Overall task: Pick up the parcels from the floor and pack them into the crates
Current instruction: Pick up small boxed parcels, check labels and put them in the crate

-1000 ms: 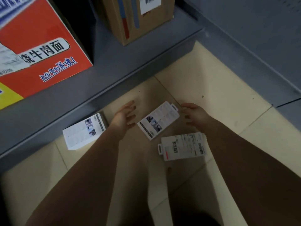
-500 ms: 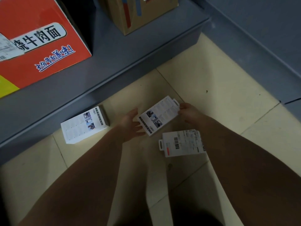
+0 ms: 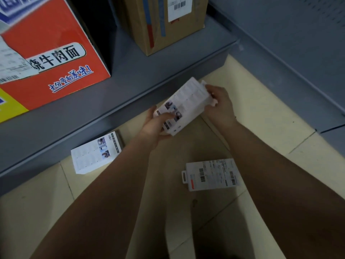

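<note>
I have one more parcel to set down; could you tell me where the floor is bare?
Bare floor lies between the held parcel and the grey wall, and near-left of the shelf-side parcel. The forearms crowd the middle by the barcode parcel.

Stockroom or shop back room: grey shelf (image 3: 134, 68) at 11 o'clock bearing a red noodle carton (image 3: 52, 34) at 10 and a brown carton (image 3: 177, 36) with barcode label at 12; perforated panel (image 3: 326, 15) at 2; tiled floor (image 3: 261, 101) at 3.
</note>
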`<state>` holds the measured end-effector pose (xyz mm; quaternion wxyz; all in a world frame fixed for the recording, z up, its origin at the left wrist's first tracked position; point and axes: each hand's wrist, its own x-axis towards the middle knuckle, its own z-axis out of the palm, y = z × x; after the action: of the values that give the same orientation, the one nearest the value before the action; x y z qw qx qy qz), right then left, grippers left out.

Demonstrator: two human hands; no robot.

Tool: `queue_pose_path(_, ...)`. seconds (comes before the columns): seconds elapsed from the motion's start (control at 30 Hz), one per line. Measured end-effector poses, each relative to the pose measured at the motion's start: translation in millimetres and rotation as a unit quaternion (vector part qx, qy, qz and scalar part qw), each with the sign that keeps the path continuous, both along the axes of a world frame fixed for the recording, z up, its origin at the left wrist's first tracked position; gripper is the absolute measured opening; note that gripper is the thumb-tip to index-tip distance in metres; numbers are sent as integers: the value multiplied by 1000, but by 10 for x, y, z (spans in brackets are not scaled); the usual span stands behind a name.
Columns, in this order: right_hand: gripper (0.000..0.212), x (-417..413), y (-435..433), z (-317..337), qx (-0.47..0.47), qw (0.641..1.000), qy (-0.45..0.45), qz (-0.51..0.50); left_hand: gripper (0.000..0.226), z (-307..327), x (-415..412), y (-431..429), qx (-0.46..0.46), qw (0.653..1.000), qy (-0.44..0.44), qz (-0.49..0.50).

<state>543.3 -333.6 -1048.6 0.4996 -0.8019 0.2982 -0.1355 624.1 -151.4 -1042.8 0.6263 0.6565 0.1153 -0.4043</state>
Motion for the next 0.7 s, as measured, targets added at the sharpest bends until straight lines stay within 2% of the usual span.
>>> queue_pose_path(0.07, 56, 96, -65, 255, -66, 994, -83, 14, 86, 123, 69, -90, 0, 999, -49, -18)
queue_pose_path(0.17, 58, 202, -94, 664, -124, 977, -168, 41, 98, 264, 119, -177, 22, 981, -177, -83)
queue_pose_path(0.27, 60, 283, 4, 912, -183, 962, -188, 78, 111, 335, 123, -202, 55, 945, -291, -135)
queue_pose_path(0.33, 61, 310, 119, 1028, -215, 957, -172, 96, 101, 390, 84, -214, 52, 934, -331, -122)
queue_pose_path(0.43, 60, 307, 277, 1174, -184, 960, -157, 142, 73, 454, 7, -237, 34, 942, -326, -75)
queue_pose_path(0.53, 60, 259, 222, 1339, -112, 967, -153, 169, 61, 428, -4, -189, 2, 960, -271, -63)
queue_pose_path(0.63, 60, 197, 81, 1411, -133, 973, -175, 70, 54, 468, 15, -157, -64, 978, -181, -81)
queue_pose_path(0.7, 57, 146, 38, 1350, -22, 982, -187, -27, 55, 521, 17, -148, -106, 982, -129, -87)
